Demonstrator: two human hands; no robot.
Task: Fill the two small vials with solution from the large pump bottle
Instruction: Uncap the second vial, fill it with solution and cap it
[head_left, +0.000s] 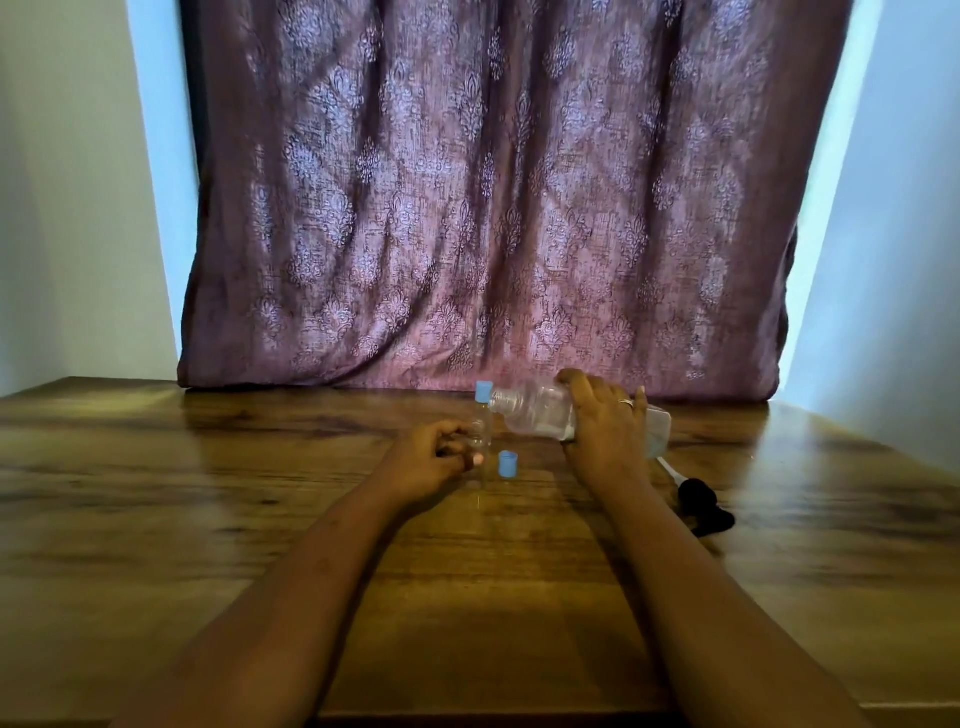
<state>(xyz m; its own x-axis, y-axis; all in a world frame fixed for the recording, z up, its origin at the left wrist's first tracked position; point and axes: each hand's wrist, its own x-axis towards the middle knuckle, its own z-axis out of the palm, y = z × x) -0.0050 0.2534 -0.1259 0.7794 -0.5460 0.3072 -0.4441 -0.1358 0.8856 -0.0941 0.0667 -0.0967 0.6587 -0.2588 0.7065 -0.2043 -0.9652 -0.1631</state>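
Forearms: both reaching in from bottom edge over wooden table (208, 545)
Left hand (434, 460): fingers curled, pinching open vial (484, 447), holding it upright on tabletop, centre
Right hand (605, 423): wrapping around large bottle (540, 410), tipping it near-horizontal, neck pointing left twd vial mouth
Loose blue cap (508, 464): standing just right of held vial
Second vial (483, 397), blue cap on: standing just behind, top only showing
Pump head (701, 506), black w/ white tube: lying on table, right of bottle
Advice: prob. pouring w/ narrow target, so tilting slowly, keeping lip directly over mouth, vial gripped firm
Unclear: fill level, any stream, glass outline barely reading; bottle base hiding behind hand
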